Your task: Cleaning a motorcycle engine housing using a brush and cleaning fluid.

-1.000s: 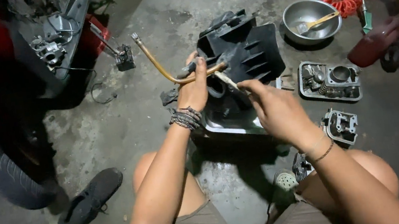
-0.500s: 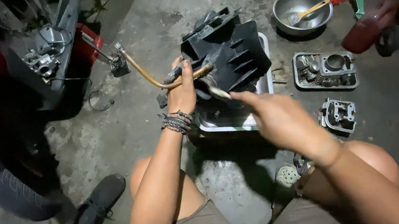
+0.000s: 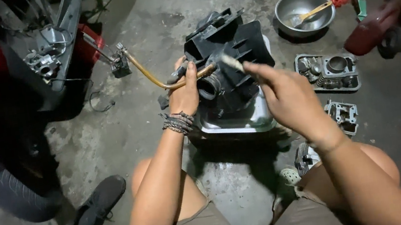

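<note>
Left hand (image 3: 185, 95) grips black ribbed plastic airbox housing (image 3: 229, 59) upright over shallow steel tray (image 3: 235, 120) to catch drips, while right hand (image 3: 287, 97) pinches small pale brush (image 3: 231, 62) against it.

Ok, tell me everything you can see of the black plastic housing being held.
The black plastic housing looks matte and grimy, ribbed on top, with a round rubber-like intake opening facing the viewer. It sits tilted over a shiny metal tray on the concrete floor. The left hand grips its left side; the right hand holds a small brush-like tool against it.
</note>
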